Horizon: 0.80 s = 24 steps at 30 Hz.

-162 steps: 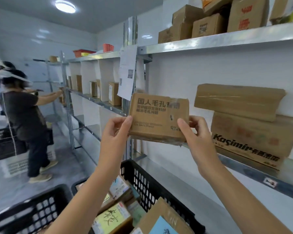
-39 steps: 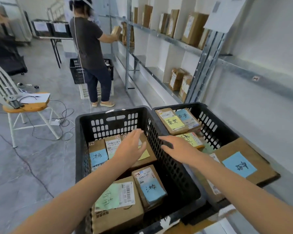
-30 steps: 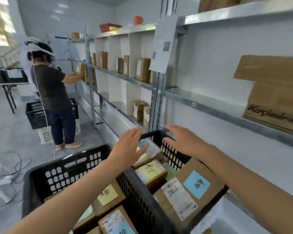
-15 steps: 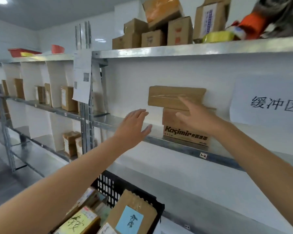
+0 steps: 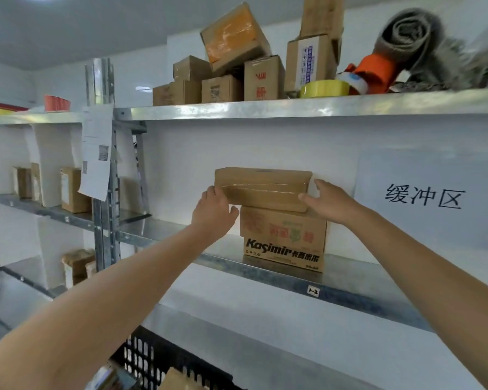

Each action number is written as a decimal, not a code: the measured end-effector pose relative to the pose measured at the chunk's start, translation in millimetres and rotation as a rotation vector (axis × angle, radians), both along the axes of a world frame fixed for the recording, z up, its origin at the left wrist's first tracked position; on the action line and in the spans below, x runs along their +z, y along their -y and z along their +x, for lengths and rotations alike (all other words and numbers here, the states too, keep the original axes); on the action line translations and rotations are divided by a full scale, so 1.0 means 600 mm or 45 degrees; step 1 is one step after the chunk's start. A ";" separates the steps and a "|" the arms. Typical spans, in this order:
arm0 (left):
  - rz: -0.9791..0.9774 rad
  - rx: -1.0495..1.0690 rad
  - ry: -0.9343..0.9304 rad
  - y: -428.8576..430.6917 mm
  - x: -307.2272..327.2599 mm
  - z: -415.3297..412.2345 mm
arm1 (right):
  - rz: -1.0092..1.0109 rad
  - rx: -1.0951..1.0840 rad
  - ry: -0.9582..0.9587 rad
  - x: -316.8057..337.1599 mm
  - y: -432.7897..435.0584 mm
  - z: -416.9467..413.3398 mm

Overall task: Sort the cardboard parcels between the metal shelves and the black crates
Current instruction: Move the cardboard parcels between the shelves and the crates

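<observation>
Open room is left on the middle shelf (image 5: 350, 280) to the left of the printed box (image 5: 283, 237), which is set near the front edge. Bare wall is seen above it, up to the top shelf (image 5: 293, 106). The flat parcel (image 5: 262, 187) is laid on that box, overhanging its left side. It is plain brown and bound in clear tape. Its left end is gripped by the left hand (image 5: 213, 212), its right end by the right hand (image 5: 328, 202). A black crate (image 5: 150, 358) is seen below.

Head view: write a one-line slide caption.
Left hand and right hand grip the taped parcel atop the printed box on the metal shelf.
</observation>
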<state>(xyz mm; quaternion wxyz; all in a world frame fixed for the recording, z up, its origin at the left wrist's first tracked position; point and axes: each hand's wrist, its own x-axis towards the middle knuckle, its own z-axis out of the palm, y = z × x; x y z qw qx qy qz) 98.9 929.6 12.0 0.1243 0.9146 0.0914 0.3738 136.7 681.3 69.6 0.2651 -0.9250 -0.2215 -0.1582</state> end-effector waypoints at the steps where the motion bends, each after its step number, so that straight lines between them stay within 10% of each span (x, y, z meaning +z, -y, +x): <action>1: -0.151 -0.019 -0.004 -0.001 0.005 0.009 | 0.026 0.023 -0.024 0.000 -0.004 0.009; 9: -1.053 -0.240 0.137 -0.009 0.053 0.068 | 0.405 0.074 -0.132 -0.004 -0.037 0.073; 24: -1.635 -0.596 0.449 -0.046 0.052 -0.032 | 0.703 0.350 0.075 0.007 -0.062 0.009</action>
